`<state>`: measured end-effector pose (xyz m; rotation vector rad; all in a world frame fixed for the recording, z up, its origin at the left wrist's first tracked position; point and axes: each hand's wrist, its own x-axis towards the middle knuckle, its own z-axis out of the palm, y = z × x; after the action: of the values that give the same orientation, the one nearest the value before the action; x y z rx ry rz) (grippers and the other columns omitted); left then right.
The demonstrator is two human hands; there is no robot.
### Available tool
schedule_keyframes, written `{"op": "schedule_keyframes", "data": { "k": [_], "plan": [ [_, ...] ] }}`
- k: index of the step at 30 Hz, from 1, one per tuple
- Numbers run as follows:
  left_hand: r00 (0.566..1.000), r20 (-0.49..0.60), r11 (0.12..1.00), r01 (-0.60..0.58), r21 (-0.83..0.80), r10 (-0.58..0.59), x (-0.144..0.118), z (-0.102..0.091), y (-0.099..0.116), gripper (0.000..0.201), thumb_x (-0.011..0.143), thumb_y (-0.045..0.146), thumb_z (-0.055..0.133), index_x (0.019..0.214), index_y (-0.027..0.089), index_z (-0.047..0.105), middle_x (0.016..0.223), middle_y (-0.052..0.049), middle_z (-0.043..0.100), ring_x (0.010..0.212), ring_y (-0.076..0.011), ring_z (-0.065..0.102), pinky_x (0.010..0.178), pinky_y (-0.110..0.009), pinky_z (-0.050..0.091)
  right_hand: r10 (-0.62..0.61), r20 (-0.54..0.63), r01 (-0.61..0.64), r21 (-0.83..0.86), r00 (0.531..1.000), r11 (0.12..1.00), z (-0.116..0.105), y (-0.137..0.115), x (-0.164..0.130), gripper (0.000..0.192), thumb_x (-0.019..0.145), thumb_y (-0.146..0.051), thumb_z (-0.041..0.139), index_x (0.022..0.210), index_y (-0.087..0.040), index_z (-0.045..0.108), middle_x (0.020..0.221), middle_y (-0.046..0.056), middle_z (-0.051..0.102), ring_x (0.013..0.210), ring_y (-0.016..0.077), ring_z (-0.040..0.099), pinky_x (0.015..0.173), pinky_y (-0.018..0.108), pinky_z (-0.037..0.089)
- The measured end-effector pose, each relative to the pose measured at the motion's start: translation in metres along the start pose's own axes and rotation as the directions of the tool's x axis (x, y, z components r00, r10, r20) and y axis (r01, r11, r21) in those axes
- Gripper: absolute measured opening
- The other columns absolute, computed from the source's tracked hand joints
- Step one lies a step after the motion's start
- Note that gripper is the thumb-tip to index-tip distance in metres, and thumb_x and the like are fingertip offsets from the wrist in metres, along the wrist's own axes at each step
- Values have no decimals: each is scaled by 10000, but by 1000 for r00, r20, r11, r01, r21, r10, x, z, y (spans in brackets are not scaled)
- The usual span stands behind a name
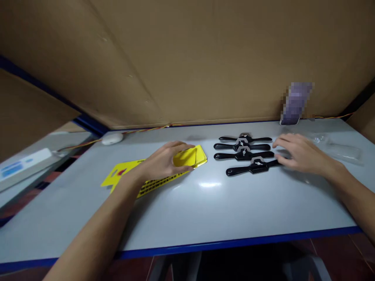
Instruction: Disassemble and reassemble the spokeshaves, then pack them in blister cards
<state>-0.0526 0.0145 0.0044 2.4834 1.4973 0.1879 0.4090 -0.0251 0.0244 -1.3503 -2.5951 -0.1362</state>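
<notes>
Several black spokeshaves with grey metal blades lie in a column on the table, handles pointing left and right. The nearest spokeshave (259,168) sits slightly to the right of the others, and its right handle end runs under my right hand (299,152). That hand is curved over it, thumb and fingers apart. My left hand (162,160) spans a small stack of yellow printed cards (187,158), thumb at the near edge and fingers at the far edge. Black lettering shows on the cards; my wrist and forearm cover part of them. The farthest spokeshave (245,138) lies untouched.
Clear plastic packaging (342,152) lies right of my right hand. A blurred purple phone-like object (296,103) leans against the cardboard wall (190,70). A white rounded device (112,138) and cable stand at the back left. The table's blue front edge (205,249) runs nearest me.
</notes>
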Motion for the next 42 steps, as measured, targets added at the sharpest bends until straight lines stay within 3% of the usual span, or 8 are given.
{"op": "schedule_keyframes", "data": {
  "k": [5,10,16,23,32,35,38,42],
  "plan": [
    [1000,-15,1000,20,-25,-20,2,5,-1,830,821,803,654,1380,190,663,1424,-159,586,1300,-377,572,1151,-533,455,-103,143,91,90,984,992,12,-17,-1,86,914,-246,556,869,-218,625,869,59,671,766,228,594,742,372,417],
    [998,-57,1000,24,0,-24,6,16,9,944,824,872,589,1478,190,602,1404,-176,573,1274,-394,541,1119,-570,454,-179,135,154,182,974,971,19,-23,-1,115,946,-241,552,932,-214,664,856,42,676,724,204,594,697,345,398],
    [997,-74,1000,2,24,-1,10,24,18,907,868,862,525,1532,245,557,1401,-157,533,1219,-391,512,1087,-597,452,-257,-2,252,214,966,944,34,-36,5,230,1050,-314,522,1083,-180,706,914,60,713,768,202,645,720,336,453],
    [998,-46,998,-53,-16,53,11,27,26,685,911,703,533,1441,277,620,1141,-108,499,1049,-323,542,1007,-568,494,-271,-136,295,207,953,933,40,-38,6,192,1021,-288,568,1002,-180,725,793,30,704,664,165,606,644,306,431],
    [987,-112,988,-104,115,117,13,34,40,494,909,639,531,1112,196,612,1170,-144,549,1081,-349,538,988,-567,505,-267,-158,294,185,951,938,41,-36,5,197,1013,-297,579,974,-176,730,747,20,675,648,161,602,630,302,429],
    [992,-113,980,-38,195,61,13,33,51,525,915,663,496,1116,187,588,1188,-164,541,1010,-350,584,849,-510,547,-275,-173,304,173,946,937,40,-36,5,200,1013,-294,580,965,-171,730,743,20,676,643,160,599,621,304,423],
    [996,-85,970,5,243,16,13,30,62,554,915,666,490,1163,179,579,1221,-166,524,816,-283,613,695,-432,532,-281,-184,312,166,942,936,41,-35,6,201,1015,-286,579,953,-167,728,743,22,676,638,157,595,611,303,417],
    [992,-87,962,-64,267,90,13,25,63,561,919,651,509,1211,182,607,1214,-151,521,727,-229,595,696,-419,527,-276,-170,304,165,946,938,42,-35,6,221,1029,-299,561,978,-164,729,762,28,678,653,161,600,621,308,420]
  ]
}}
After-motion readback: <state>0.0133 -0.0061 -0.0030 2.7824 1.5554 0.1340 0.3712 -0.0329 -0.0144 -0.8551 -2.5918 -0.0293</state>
